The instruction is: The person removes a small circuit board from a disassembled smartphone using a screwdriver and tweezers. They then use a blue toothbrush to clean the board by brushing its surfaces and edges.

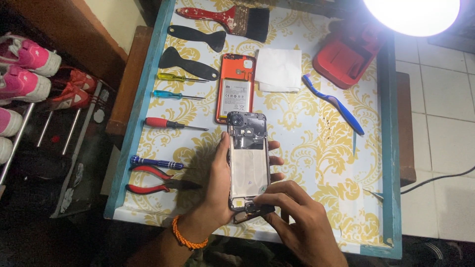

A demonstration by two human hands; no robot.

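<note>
An opened phone point(248, 160) with its back cover removed is held above the near part of the patterned table point(316, 148). It is gripped along its edges by the left hand point(222, 183), the thumb lying on one side and the fingers wrapped round the other; an orange bead bracelet point(185, 238) is worn on that wrist. The right hand point(297, 217) is bent over the phone's lower end, its fingertips pinched on a small dark part point(252, 211) there — whether that part is loose cannot be told.

To the left, red-handled pliers point(158, 180) and a blue screwdriver point(156, 162) are laid out, then a red screwdriver point(173, 123). Just beyond the held phone, an orange phone point(236, 89) lies open on the table, with a white cloth point(278, 69) beside it and a blue toothbrush point(334, 104) to the right. Farthest off, two black pry tools point(190, 49), a red-handled brush point(227, 20) and a red stand point(346, 54) are seen under a bright lamp point(413, 15).
</note>
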